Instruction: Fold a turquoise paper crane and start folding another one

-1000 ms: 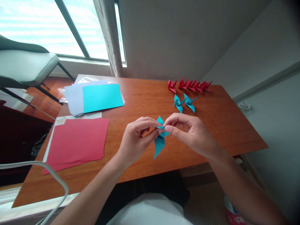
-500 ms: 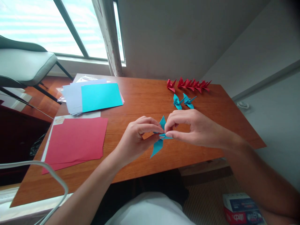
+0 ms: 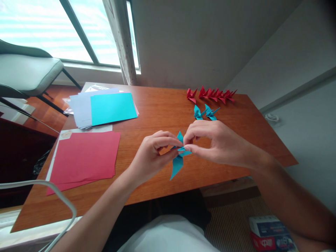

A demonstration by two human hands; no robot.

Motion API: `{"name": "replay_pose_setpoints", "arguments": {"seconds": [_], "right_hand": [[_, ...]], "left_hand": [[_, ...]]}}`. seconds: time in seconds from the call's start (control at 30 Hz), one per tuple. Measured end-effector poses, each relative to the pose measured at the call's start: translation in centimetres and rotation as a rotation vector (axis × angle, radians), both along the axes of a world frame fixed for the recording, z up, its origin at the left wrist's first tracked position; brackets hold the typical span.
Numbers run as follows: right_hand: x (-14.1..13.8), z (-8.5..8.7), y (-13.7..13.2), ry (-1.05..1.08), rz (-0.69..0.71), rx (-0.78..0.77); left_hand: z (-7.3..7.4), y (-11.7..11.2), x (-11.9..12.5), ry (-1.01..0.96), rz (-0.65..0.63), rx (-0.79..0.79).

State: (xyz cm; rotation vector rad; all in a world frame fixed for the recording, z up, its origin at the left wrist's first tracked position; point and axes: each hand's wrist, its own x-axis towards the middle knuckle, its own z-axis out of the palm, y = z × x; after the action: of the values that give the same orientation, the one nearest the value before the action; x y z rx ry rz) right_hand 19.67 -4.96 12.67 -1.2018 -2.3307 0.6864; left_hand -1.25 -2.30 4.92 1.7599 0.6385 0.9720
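A blue origami crane point(image 3: 177, 165) is held over the near middle of the table, one pointed wing toward me and the other away. My left hand point(image 3: 160, 148) pinches its centre from the left between thumb and fingers. From the right, the thumb and index finger of my right hand point(image 3: 207, 140) are closed on its upper folded part. Both sets of fingertips nearly meet and hide much of the middle folds. Behind my right hand stand two finished blue cranes point(image 3: 210, 112), with a row of several red cranes point(image 3: 215, 94) farther back.
On the left of the wooden table point(image 3: 154, 112) lie red paper sheets point(image 3: 85, 157) and a blue sheet point(image 3: 114, 109) on pale sheets point(image 3: 81, 108). A white cable point(image 3: 70, 206) curves at lower left. A chair point(image 3: 28, 71) stands by the window; a box point(image 3: 271, 232) sits below right.
The crane has turned slightly in my fingers, its near wing swinging a little right and downward. My right hand has shifted slightly up and left, still pinching.
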Motion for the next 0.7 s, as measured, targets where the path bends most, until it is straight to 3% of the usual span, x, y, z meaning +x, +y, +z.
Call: {"name": "replay_pose_setpoints", "arguments": {"seconds": [0.47,0.7], "right_hand": [[-0.10,0.07,0.14,-0.050,0.075,0.066],[0.52,0.04,0.87,-0.021,0.172,-0.013]], "left_hand": [[0.05,0.10,-0.06,0.063,0.009,0.042],[0.10,0.10,0.00,0.133,0.003,0.067]]}}
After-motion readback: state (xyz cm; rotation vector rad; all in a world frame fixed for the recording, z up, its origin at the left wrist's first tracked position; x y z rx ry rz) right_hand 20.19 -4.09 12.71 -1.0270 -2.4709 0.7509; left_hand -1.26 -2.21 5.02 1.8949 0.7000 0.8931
